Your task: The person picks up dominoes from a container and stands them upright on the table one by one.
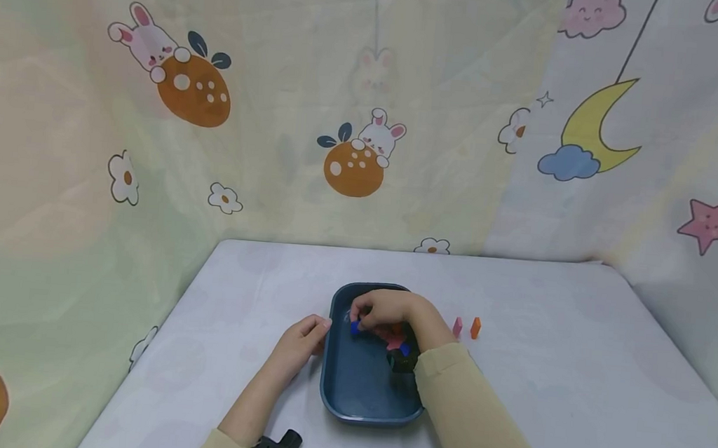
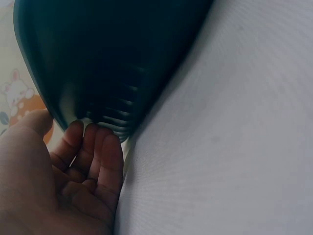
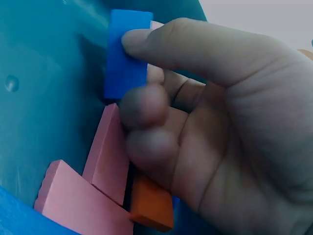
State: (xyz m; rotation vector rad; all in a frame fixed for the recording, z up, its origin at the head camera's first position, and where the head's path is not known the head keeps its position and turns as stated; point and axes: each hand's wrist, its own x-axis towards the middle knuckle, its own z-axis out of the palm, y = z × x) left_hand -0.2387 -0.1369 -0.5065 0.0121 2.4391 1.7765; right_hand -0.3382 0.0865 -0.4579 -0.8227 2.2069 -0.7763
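A dark blue-green plastic tray [image 1: 370,401] stands on the white-covered table. Inside it my right hand [image 1: 384,307] pinches a blue rectangular block [image 3: 128,54] between thumb and fingers. Under that hand in the right wrist view are pink blocks [image 3: 110,156] and an orange block [image 3: 152,203], bunched together on the tray's floor. My left hand [image 1: 299,342] holds the tray's left edge. In the left wrist view its thumb lies at the rim, with the curled fingers [image 2: 110,161] against the slatted outer wall.
To the right of the tray, a small pink block [image 1: 457,327] and a small orange block [image 1: 475,327] stand on the table [image 1: 573,395]. A printed cloth [image 1: 280,105] hangs behind and at the sides. Black cameras are strapped to both wrists.
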